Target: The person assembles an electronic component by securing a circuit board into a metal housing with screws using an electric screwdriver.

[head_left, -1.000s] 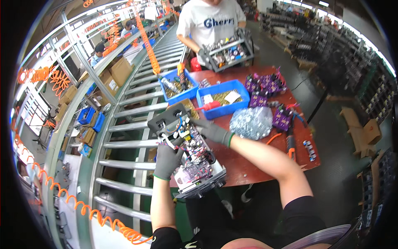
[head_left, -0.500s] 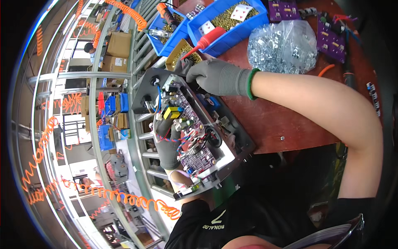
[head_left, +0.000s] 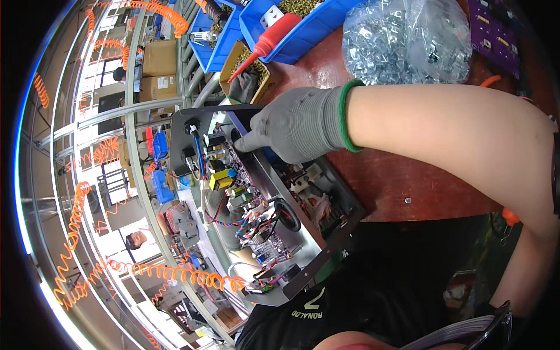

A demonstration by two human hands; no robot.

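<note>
Chassis (head_left: 277,186) slanted far-left to near-right; right hand (head_left: 297,123) over far end, left hand (head_left: 217,213) at left side; both grips unclear.

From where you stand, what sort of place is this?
Probably an electronics assembly workshop: an open metal chassis packed with circuit boards and wires, a bag of small metal parts, and coiled orange hoses suggest it.
</note>
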